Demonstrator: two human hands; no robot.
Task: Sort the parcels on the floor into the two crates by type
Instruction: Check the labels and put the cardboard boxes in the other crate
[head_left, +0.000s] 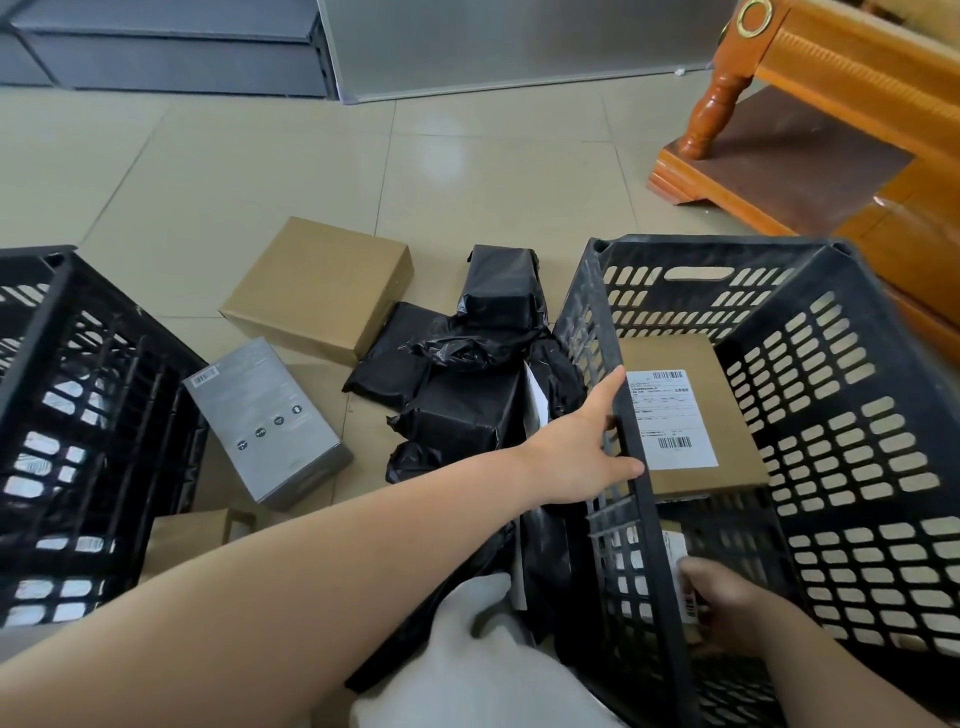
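Observation:
Two black slotted crates stand on the tiled floor: one at the left (78, 415), one at the right (852, 395). My left hand (576, 447) grips the right crate's near-left rim. Inside that crate lies a labelled cardboard box (727, 410), and my right hand (727, 608) holds a second labelled cardboard box (675, 566) low against the crate's wall. Between the crates lie a plain cardboard box (319, 288), a grey printed box (265, 421), a small cardboard box (192, 535), and several black plastic-wrapped parcels (467, 400).
A wooden furniture piece (779, 171) with a turned leg stands at the back right. Grey cabinets and a metal panel (467, 47) line the far wall. A white bag (483, 660) lies near my body. Bare tiles stretch beyond the parcels.

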